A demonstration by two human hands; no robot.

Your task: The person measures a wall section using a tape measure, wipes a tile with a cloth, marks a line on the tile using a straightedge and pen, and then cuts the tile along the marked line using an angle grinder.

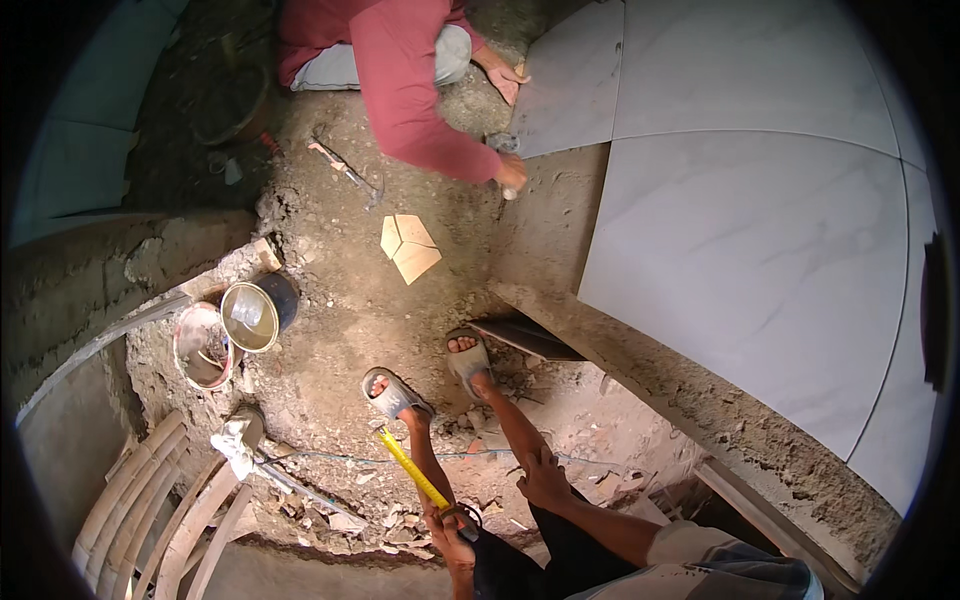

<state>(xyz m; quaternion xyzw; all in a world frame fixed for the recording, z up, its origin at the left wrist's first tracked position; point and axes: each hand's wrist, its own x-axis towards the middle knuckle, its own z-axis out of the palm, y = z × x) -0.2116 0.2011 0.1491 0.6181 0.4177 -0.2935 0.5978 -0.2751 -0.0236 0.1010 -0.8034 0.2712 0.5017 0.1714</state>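
My left hand (452, 535) is closed round a tape measure, its yellow blade (412, 468) drawn out and slanting up toward my sandaled foot (395, 392). The case is mostly hidden by my fingers. My right hand (545, 482) rests on my bare right leg near the knee, fingers spread, nothing seen in it. Beyond my feet, cut pieces of tan tile (412, 262) lie on the dirt floor. A co-worker in a red sleeve (405, 85) crouches at the far side, one hand on a handled tool (503, 143) by the tile edge, the other at a small tan piece (514, 86).
Large pale tiles (740, 230) cover the raised surface at right, above a rough edge (690, 400). A hammer (350, 176) lies on the floor. Two buckets (250, 318) stand at left, near curved wooden slats (150, 490). Rubble (400, 525) and a thin cable (350, 459) lie near my feet.
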